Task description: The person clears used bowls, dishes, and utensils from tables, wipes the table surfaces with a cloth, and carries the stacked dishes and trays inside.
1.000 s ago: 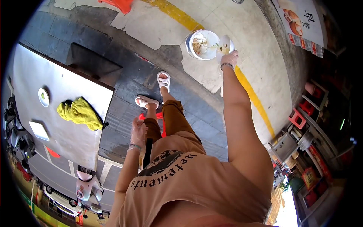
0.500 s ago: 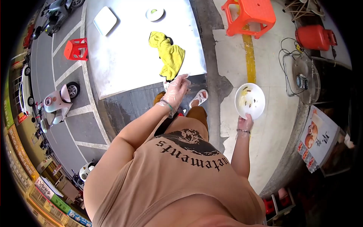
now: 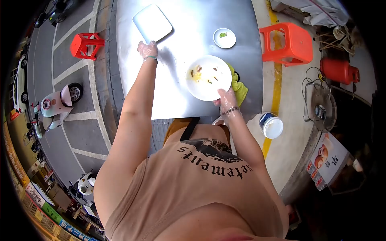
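My left hand (image 3: pixel 148 50), in a clear plastic glove, is at the near corner of a white rectangular plate (image 3: pixel 152 23). Its thumb is on the rim and the other fingers are partly hidden. In my right hand (image 3: pixel 228 100), also gloved, is the near edge of a white round bowl (image 3: pixel 208 89) with food scraps and some yellowish residue inside. The bowl is over the metal table (image 3: pixel 173 108), partly covering a yellow cloth (image 3: pixel 240 91). Beyond it lies a small white saucer (image 3: pixel 229 41) with a green piece on it.
A red stool (image 3: pixel 295 44) stands right of the table, another red stool (image 3: pixel 86 45) to its left. A white bucket (image 3: pixel 272 126) is by the near right corner. Farther right are a red gas cylinder (image 3: pixel 337 72) and a floor fan (image 3: pixel 320 106). A scooter (image 3: pixel 56 105) is parked left.
My right hand has brought the bowl from beside the table to over it, in front of the cloth. My left hand has left the cloth area and reached forward-left to the rectangular plate.
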{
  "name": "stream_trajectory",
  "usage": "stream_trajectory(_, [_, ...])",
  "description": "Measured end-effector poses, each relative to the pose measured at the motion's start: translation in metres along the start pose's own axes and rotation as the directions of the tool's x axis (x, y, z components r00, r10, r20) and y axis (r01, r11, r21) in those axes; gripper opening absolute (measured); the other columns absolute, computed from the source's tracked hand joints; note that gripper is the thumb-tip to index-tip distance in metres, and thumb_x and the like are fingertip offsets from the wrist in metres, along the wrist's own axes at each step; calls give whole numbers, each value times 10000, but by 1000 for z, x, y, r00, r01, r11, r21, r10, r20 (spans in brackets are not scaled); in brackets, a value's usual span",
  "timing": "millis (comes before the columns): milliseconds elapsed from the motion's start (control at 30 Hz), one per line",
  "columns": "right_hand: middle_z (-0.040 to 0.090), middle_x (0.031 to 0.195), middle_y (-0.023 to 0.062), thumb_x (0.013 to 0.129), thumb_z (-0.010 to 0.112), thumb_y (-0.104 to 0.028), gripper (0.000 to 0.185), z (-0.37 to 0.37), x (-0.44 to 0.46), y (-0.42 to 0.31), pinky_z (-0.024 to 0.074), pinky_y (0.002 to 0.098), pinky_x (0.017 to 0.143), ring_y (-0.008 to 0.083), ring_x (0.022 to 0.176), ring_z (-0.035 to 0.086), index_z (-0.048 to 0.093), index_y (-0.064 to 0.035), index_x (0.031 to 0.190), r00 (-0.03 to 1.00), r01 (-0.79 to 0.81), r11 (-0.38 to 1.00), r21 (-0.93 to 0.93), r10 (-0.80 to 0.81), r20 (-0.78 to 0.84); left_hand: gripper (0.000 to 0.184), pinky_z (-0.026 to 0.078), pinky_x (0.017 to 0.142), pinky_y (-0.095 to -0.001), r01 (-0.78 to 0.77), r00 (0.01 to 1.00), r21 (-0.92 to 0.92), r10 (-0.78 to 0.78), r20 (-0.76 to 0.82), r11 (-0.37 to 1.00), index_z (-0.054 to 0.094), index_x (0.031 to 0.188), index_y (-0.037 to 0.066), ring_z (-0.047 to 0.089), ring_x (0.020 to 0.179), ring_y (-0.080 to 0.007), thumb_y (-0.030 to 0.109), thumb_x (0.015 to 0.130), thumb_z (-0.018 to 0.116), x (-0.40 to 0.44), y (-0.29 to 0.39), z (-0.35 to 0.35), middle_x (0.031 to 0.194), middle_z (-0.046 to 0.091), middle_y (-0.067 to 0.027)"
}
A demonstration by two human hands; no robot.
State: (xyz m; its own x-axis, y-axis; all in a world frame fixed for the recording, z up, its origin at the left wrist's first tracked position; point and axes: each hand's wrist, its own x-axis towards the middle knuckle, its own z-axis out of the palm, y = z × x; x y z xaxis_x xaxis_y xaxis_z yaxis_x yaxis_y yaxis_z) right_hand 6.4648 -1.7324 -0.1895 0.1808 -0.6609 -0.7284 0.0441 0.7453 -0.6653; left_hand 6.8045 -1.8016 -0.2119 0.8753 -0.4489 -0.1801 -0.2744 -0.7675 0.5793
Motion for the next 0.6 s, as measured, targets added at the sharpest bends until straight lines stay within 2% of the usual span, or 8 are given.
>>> stream_trajectory(133, [593,689,97,823,499,-86,267,35,22,-17,394,231,351,134,412,510,474,27,1064,999,-2,1000,-23,1,-41,549,466,856,-373,173,981,45,-176,86,984,489,1130,-61,583,1000,-309,298,748,655,89,-16,27,1095,569,-238])
stream_trajectory(200, [589,676,87,840,500,-98,225,47,31,-31,391,233,351,126,412,505,489,26,1028,999,0,1000,15,1,-47,441,518,684,-351,83,902,-39,-58,427,996,497,1060,-51,617,805,-237,237,762,650,101,-20,30,965,600,-173])
stream_trajectory(233, [587,671,85,846,494,-100,216,55,38,-40,391,230,355,121,415,502,490,25,1022,999,36,999,-8,-36,-36,373,511,555,-310,215,865,-240,-70,497,947,489,1046,-42,591,697,-176,190,784,617,85,-14,25,886,592,-133])
stream_trajectory(333, [584,666,81,861,493,-109,190,81,57,-70,396,228,371,113,430,504,499,20,1001,996,86,993,-85,-88,-23,282,523,529,-290,27,825,-181,81,560,983,460,1054,-39,605,667,-210,160,860,509,33,-13,5,858,593,-151])
stream_trajectory(467, [593,686,79,849,566,-197,277,101,79,-88,446,260,441,135,483,538,510,13,1020,999,42,930,-366,-36,25,233,495,489,-279,16,693,-190,127,710,982,454,1070,0,600,678,-181,160,903,470,-14,-30,2,870,598,-127])
stream_trajectory(533, [603,708,84,841,596,-240,326,92,98,-85,482,288,497,163,532,566,513,6,1038,999,-26,879,-477,44,27,262,514,614,-304,-30,681,-234,192,707,972,473,1122,7,607,759,-188,163,911,467,-25,-41,5,919,614,-124])
stream_trajectory(567, [612,739,94,823,621,-269,367,77,116,-75,496,322,581,199,610,586,517,-2,1053,954,147,802,-580,-269,-130,287,500,707,-314,-71,652,-293,267,710,953,479,1155,9,604,815,-195,149,904,470,-24,-56,14,967,618,-123])
stream_trajectory(600, [620,770,104,806,646,-298,409,63,130,-72,510,355,665,235,689,607,521,-11,1068,792,270,665,-697,-565,-232,316,486,799,-323,-109,622,-352,340,706,930,484,1188,10,601,872,-201,135,898,474,-23,-65,19,1014,622,-122])
